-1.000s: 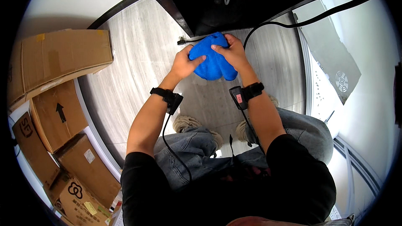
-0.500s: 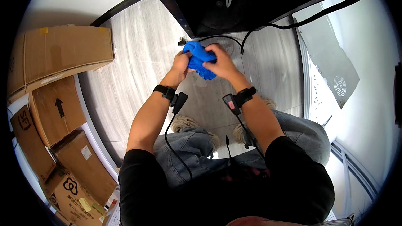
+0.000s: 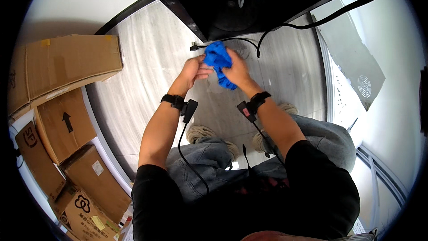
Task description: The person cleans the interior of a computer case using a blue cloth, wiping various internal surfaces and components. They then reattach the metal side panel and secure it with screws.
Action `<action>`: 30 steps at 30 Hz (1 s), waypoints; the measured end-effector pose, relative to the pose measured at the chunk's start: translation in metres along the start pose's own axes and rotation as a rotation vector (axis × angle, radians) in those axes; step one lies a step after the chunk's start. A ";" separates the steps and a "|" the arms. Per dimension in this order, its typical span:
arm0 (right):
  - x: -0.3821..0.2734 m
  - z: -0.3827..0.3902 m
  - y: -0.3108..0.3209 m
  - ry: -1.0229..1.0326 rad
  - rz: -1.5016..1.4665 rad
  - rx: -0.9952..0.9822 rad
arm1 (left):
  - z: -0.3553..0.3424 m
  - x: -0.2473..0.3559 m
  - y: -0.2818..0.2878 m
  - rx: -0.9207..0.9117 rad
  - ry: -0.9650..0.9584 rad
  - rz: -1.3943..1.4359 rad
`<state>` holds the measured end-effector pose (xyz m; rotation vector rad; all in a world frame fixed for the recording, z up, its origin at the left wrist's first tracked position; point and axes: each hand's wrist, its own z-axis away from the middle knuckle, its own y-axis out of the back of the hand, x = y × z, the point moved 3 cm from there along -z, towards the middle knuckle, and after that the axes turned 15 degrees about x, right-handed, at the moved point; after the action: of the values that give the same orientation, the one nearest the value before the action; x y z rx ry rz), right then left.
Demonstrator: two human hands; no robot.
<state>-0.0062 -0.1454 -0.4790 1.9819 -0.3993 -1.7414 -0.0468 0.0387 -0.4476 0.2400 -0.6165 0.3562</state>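
Cardboard boxes (image 3: 73, 64) are stacked along the far left, beside the pale wood-grain floor (image 3: 142, 58). Right of them the left hand (image 3: 191, 72) reaches up over the floor, a black strap (image 3: 171, 99) around its wrist. Its grip is loose: the fingers (image 3: 204, 72) are parted and only slightly bent, a little blurred, and point toward the middle. The upper part of this hand meets the left edge of a blue cloth (image 3: 217, 53); I cannot tell whether it pinches that edge or merely touches it. Just above this hand, a black plug (image 3: 194, 47) lies on the floor.

The cloth is between the two hands, above the floor and near the foot of a black cabinet (image 3: 223, 13). It is bright blue, soft and matte, bunched into a crumpled clump at the top with uneven folds. A narrower, wrinkled end trails down and to the right, below the right hand's thumb. It is not spread flat anywhere.

The right hand (image 3: 239, 70) has its grip closed on the cloth's right side, gathering the fabric between thumb and fingers. A black strap (image 3: 258, 101) circles this wrist too. Farther right, a grey panel (image 3: 354, 53) with a round vent pattern leans by the white wall.
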 end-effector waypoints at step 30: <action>0.063 -0.102 0.022 0.268 0.857 0.014 | 0.000 0.099 -0.011 0.543 -0.802 -0.616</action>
<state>0.1055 -0.1802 -0.5120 1.6386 -0.9828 -0.9236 0.0324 0.0538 -0.3889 1.0989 -1.1792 -0.2065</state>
